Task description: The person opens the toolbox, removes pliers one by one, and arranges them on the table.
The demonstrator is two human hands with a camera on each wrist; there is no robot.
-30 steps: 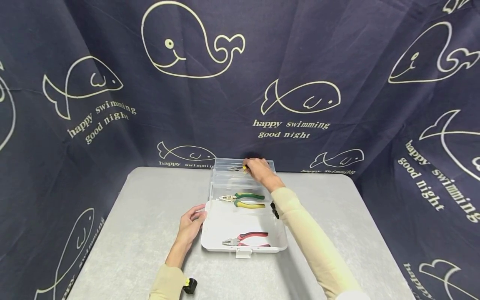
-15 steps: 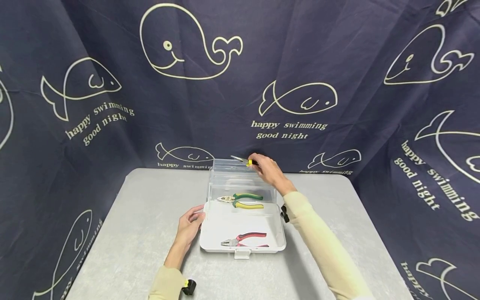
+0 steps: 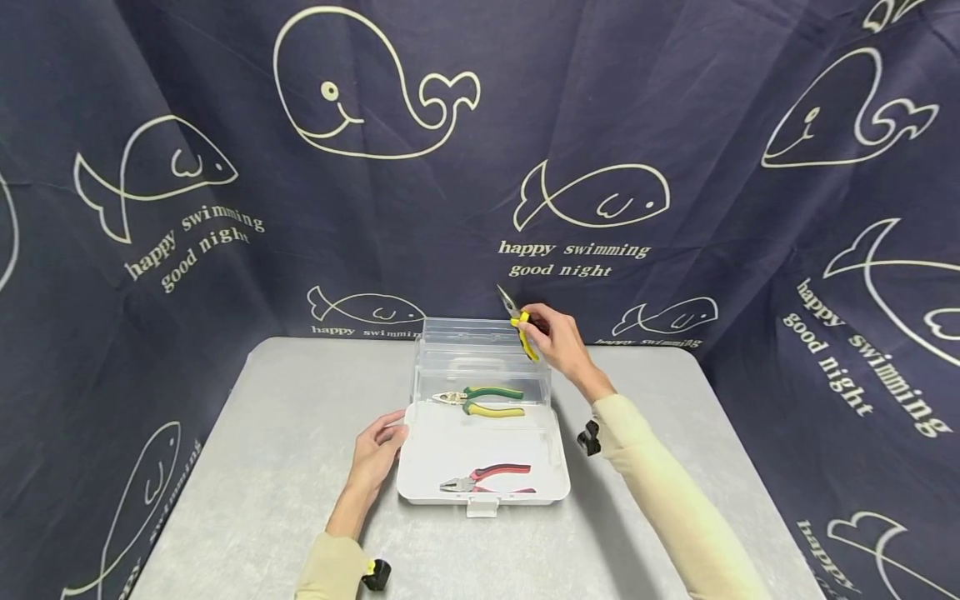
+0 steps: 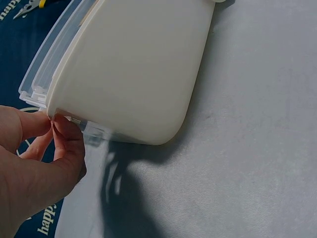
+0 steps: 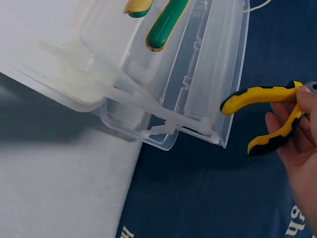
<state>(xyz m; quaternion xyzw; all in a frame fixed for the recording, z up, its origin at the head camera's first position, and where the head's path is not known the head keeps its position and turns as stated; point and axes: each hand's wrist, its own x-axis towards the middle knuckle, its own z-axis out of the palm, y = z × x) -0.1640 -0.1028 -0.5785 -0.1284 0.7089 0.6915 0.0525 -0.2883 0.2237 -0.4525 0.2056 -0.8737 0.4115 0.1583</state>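
My right hand (image 3: 558, 337) holds needle-nose pliers (image 5: 267, 94) with yellow and black handles above the back right of an open toolbox (image 3: 442, 450). Their jaws point up and to the left in the head view, and the handles are spread. At the box's left side, my left hand (image 4: 39, 168) pinches its edge between thumb and fingers. Green-and-yellow pliers (image 3: 495, 392) lie on a clear tray (image 3: 427, 385) of the box. Red-and-black pliers (image 3: 504, 471) lie near the front of the white base; the front wall partly hides one handle.
The toolbox stands on a grey table (image 3: 300, 417), with its clear tiers raised toward the back and a white latch (image 3: 482, 507) at the front. A dark blue curtain (image 3: 420, 225) with whale and fish drawings hangs close behind the table.
My right hand has lifted the needle-nose pliers from the back clear tier, moved right, and turned their jaws upward. The left hand has stayed at the box's edge.
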